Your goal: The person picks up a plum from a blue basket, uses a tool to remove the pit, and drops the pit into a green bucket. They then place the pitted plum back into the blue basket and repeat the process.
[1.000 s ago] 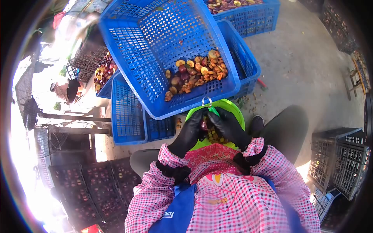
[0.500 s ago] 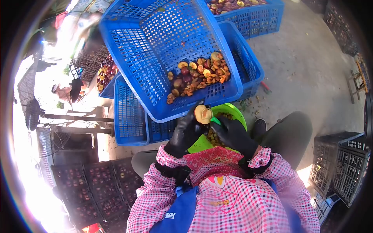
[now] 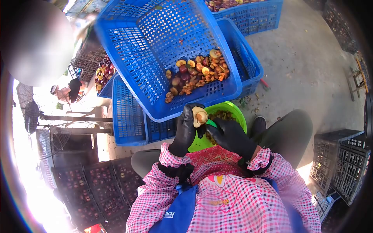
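Observation:
My left hand [image 3: 185, 130], in a black glove, is closed on a halved plum [image 3: 200, 117], its pale cut face up and a brownish middle showing. Close beside it my right hand [image 3: 233, 136], also black-gloved, grips a small tool with a green handle [image 3: 211, 123]; its working end is hidden at the fruit. Below both hands stands a lime-green basin [image 3: 239, 118] with brownish fruit pieces in it. Just beyond, a tilted blue crate [image 3: 167, 35] holds whole plums [image 3: 183, 69] and cut orange pieces [image 3: 217, 72] in its lower corner.
More blue crates [image 3: 124, 112] stand under and behind the tilted one, one at the back full of fruit [image 3: 233, 4]. Dark crates of plums [image 3: 97, 186] are at left, black crates [image 3: 342, 163] at right. A fan [image 3: 31, 114] stands at far left; scraps litter the concrete floor [image 3: 295, 58].
My left hand has shifted slightly left and turned, tilting the plum half. The green-handled tool has moved a little left and down with my right hand. A pale blur now covers the upper left.

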Tool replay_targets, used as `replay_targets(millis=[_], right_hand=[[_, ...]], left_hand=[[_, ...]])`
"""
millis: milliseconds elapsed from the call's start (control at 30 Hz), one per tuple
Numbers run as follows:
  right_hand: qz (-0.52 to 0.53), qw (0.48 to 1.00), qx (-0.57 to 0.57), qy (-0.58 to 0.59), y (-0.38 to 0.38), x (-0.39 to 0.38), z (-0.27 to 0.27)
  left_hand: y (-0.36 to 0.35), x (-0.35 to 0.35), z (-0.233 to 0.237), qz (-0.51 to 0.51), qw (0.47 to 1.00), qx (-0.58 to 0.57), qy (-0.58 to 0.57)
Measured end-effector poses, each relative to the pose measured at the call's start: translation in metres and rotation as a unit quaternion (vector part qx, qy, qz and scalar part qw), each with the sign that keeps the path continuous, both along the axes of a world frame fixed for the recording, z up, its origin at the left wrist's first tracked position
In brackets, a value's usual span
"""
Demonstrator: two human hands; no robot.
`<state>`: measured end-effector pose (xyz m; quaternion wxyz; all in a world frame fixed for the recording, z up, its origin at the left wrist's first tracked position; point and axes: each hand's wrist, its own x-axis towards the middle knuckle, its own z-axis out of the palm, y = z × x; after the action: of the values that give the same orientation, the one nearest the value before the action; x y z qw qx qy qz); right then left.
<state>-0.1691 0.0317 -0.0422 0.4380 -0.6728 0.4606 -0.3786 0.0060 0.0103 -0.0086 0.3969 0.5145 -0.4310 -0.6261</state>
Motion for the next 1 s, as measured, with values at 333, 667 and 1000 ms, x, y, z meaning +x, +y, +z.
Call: replay_targets(millis=[333, 667, 1000], right_hand=[[-0.010, 1.000, -0.015, 0.008, 0.005, 0.007, -0.003], [0.051, 0.997, 0.052, -0.015, 0.002, 0.004, 0.000], [0.097, 0.988, 0.110, -0.038, 0.003, 0.003, 0.009]], left_hand=[[-0.005, 0.002, -0.002, 0.081, 0.994, 0.079, 0.007], [-0.010, 0.006, -0.005, 0.035, 0.995, 0.089, -0.041], [-0.025, -0.014, 0.005, 0.093, 0.976, 0.123, 0.156]])
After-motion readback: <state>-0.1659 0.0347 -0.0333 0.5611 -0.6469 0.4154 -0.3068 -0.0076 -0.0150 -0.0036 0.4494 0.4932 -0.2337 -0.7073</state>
